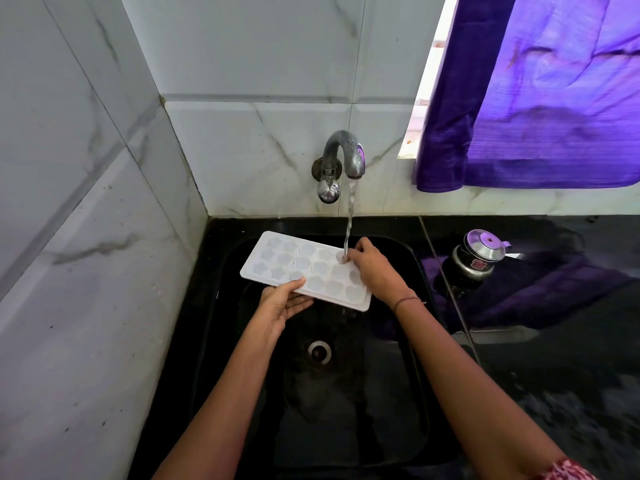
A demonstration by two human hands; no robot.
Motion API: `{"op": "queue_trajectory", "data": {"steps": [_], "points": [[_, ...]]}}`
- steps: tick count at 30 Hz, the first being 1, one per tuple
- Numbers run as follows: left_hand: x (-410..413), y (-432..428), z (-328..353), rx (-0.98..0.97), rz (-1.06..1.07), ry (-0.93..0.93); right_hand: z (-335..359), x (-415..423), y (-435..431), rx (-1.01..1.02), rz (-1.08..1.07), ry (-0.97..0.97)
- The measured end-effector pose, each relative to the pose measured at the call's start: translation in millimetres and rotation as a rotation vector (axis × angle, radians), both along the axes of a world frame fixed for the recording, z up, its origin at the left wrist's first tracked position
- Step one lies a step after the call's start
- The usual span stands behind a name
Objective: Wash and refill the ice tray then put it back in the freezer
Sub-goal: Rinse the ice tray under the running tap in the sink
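White ice tray (298,268) over black sink (398,341), under tap (346,154) stream. Left hand (280,303) pinches near edge, thumb on top; right hand (374,268) w/ curled fingertips in end cup, grip unclear. Prob. best: slide tray so stream hits every cup.

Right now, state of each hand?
Left hand: holds the ice tray by its near edge.
Right hand: fingers bent on the tray's right end, grip cannot be told.

You've got one ice tray (298,261), one left hand (282,303), one right hand (372,268). One tap (343,154), one sink (398,375), one steel pot (479,254).
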State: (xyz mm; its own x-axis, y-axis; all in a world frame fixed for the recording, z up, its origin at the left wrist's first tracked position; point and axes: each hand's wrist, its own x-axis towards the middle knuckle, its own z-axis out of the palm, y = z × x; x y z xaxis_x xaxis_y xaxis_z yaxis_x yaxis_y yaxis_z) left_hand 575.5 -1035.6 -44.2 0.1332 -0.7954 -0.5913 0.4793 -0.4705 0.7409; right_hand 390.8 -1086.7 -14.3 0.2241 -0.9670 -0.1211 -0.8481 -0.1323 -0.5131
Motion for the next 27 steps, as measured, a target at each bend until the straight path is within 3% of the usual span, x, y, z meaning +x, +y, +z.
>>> {"op": "queue_trajectory", "data": {"steps": [2, 5, 10, 19, 27], "points": [[-3.7, 1.1, -0.8, -0.010, 0.029, 0.026, -1.9, 0.7, 2.1, -0.155, 0.061, 0.201], [-7.2, -0.4, -1.9, -0.030, 0.071, 0.039, -0.6, 5.8, 12.5, -0.285, 0.062, 0.198], [-15.3, -4.1, 0.9, -0.052, 0.111, 0.062, -6.3, 8.1, 27.7, -0.220, 0.085, 0.311], [-19.0, -4.8, 4.3, -0.068, 0.137, 0.089, -7.9, 3.9, 25.1, -0.302, 0.172, 0.448], [-23.4, -9.9, 5.3, -0.078, 0.162, 0.104, -9.2, -3.3, 16.1, -0.332, 0.202, 0.453]]}}
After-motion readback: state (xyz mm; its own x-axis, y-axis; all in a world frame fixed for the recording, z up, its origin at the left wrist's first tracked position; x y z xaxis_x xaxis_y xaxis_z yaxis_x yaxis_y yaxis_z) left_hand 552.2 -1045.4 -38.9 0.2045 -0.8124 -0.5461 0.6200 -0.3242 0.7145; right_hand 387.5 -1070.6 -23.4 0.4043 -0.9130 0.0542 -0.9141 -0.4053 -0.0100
